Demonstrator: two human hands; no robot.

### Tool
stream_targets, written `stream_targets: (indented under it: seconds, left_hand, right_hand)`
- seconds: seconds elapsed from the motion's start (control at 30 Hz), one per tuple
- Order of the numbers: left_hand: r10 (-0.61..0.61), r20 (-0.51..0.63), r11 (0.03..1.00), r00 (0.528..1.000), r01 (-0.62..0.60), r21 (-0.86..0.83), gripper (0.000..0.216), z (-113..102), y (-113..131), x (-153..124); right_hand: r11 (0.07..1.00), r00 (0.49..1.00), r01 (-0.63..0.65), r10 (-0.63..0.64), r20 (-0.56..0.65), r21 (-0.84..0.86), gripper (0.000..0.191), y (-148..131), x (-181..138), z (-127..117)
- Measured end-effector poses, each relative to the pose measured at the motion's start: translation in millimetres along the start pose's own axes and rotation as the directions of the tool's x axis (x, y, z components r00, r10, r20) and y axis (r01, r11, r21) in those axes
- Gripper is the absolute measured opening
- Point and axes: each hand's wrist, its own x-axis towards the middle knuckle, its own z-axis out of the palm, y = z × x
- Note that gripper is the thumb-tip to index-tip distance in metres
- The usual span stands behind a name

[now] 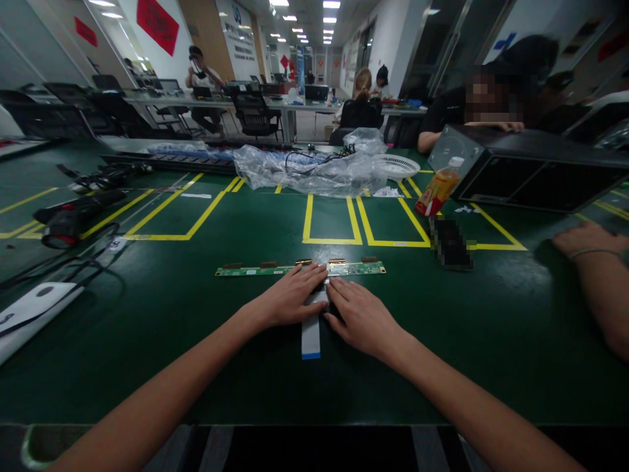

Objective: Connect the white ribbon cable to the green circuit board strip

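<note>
Board [255, 270]: lies lengthwise left to right, at far end of outstretched fingers [305, 283]; nearer left hand [286, 296] than right hand [366, 314].

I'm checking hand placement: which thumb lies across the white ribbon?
That of the left hand; that of the right hand ends just right of the ribbon.

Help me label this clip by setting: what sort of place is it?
Probably an electronics workshop in an office: a long green circuit board lies on a green tabletop marked with yellow lines, and black office chairs stand by pale desks behind.
</note>
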Motion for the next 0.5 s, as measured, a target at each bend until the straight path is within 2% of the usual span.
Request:
stream_targets:
  seconds: [0.27,0.5]
  left_hand:
    - [0.006,0.005,1.0,1.0,-0.006,-0.007,0.074,-0.4,-0.8,-0.5]
    - [0.058,0.003,0.998,0.998,-0.058,-0.022,0.074,-5.0,-3.8,-1.3]
  right_hand:
    - [0.996,0.997,-0.08,0.08,0.002,-0.025,0.061,-2.2,2.8,5.0]
    - [0.998,0.999,-0.045,0.046,0.011,-0.052,0.061,0.0,1.1,3.7]
